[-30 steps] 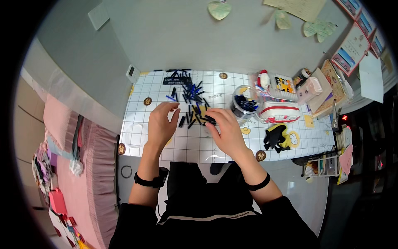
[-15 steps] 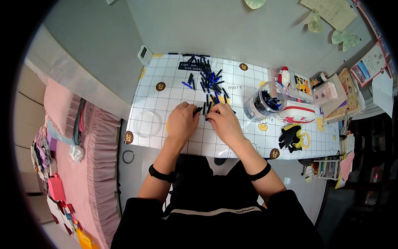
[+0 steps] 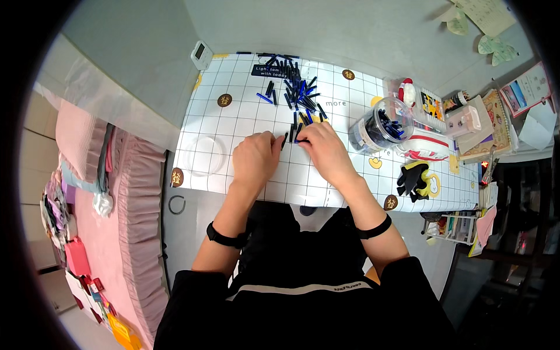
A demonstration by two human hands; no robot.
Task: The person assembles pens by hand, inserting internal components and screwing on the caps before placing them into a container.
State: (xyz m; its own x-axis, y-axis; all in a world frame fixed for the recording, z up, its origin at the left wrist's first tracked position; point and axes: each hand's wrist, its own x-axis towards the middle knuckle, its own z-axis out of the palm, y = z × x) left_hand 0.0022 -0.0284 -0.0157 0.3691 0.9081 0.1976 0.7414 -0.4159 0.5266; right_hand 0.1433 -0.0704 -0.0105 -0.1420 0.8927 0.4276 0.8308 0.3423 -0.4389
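My left hand [image 3: 255,156] is closed near the front of the table, with thumb and fingertips on a small dark ink cartridge [image 3: 284,141]. To its right, my right hand [image 3: 324,150] pinches at another small dark piece that its fingers mostly hide; it looks like a cartridge too. Between the hands, several cartridges [image 3: 293,128] stand in a loose row pointing away from me. Beyond them spreads a heap of black and blue ink cartridges [image 3: 300,92]. A clear round jar [image 3: 364,135] on the right holds more of them.
A clear round lid [image 3: 204,156] lies left of my hands on the gridded tabletop [image 3: 233,125]. Black-and-yellow gloves [image 3: 413,181], a white and red pouch [image 3: 429,148] and notebooks [image 3: 496,125] sit at the right. A small white timer [image 3: 201,55] stands at the far left corner.
The table sits higher in the picture as the view has tilted. My left hand has turned its cartridge straighter, close to the row. The right hand stays pinched beside the row.
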